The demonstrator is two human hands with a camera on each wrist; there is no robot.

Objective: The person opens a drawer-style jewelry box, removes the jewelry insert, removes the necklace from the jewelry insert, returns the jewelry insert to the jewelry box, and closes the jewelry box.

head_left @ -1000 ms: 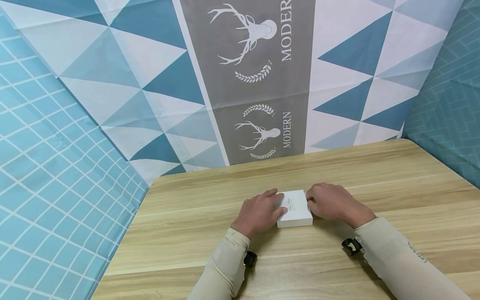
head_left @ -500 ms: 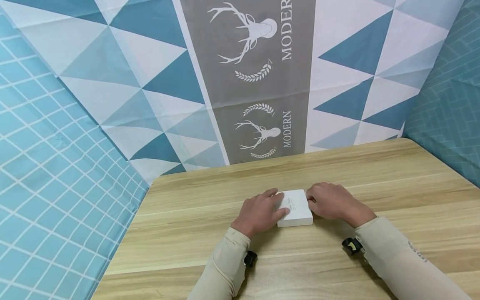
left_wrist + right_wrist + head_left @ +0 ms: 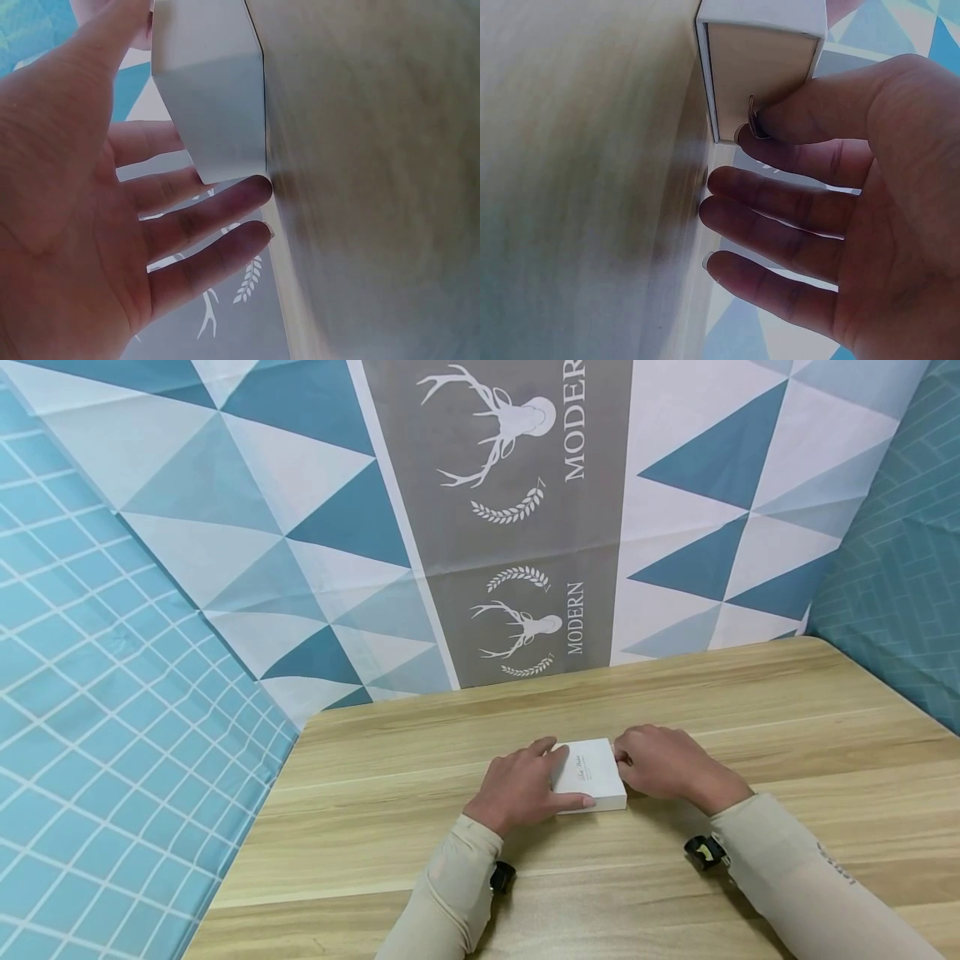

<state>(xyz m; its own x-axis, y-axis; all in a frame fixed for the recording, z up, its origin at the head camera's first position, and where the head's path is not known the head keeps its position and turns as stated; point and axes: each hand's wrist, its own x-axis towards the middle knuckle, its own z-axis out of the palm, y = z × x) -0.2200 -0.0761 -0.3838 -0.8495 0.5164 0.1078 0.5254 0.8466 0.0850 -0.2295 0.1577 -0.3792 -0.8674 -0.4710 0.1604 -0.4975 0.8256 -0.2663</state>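
A small white drawer-style box (image 3: 592, 772) with fine print on its lid lies on the wooden table. My left hand (image 3: 517, 785) rests over its left part, index finger on the lid and thumb stretched along the near edge. Straight fingers (image 3: 210, 206) show beside the box's left end (image 3: 221, 112) in the left wrist view. At the right end my right hand (image 3: 660, 762) pinches a small dark pull tab (image 3: 752, 112) between thumb and index finger. The tab sits on the cream inner drawer face (image 3: 761, 64), which is framed by the white sleeve.
The wooden table (image 3: 420, 760) surrounds the box, with its back edge against a patterned wall cloth (image 3: 510, 543). A blue tiled cloth (image 3: 112, 710) hangs at the left and a teal one (image 3: 892, 577) at the right.
My left thumb has slid from the lid to the near edge of the box and points further right. My right hand and the box have hardly moved.
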